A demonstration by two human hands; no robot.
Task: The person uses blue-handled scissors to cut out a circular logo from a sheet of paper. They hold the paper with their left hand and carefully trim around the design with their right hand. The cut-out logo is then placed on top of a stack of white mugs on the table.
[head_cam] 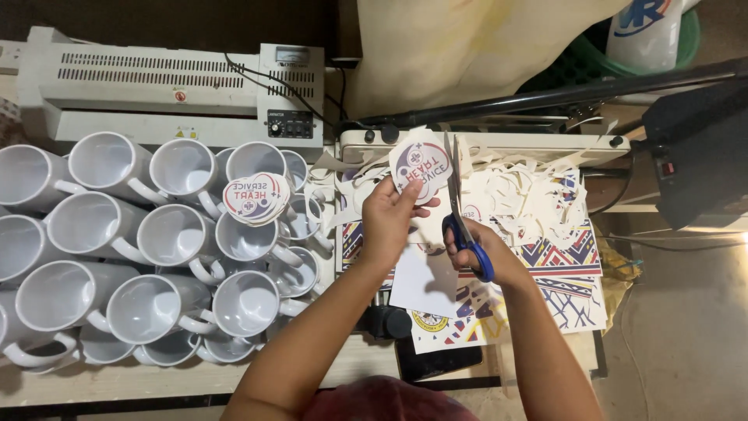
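My left hand [388,214] pinches a round printed paper cutout [419,168], white with a purple ring and red and blue print. My right hand [487,248] grips blue-handled scissors [460,210] whose blades point up along the cutout's right edge. Both hands hover over printed sheets [573,277] with red, blue and white patterns. A stack of similar round cutouts [255,197] rests on top of the white mugs [156,234] at the left.
Several white mugs lie crowded on the left of the table. A white laminator [171,90] stands behind them. Paper scraps [522,195] pile up on a heat press [483,144] at centre right. A black machine [701,148] sits at the far right.
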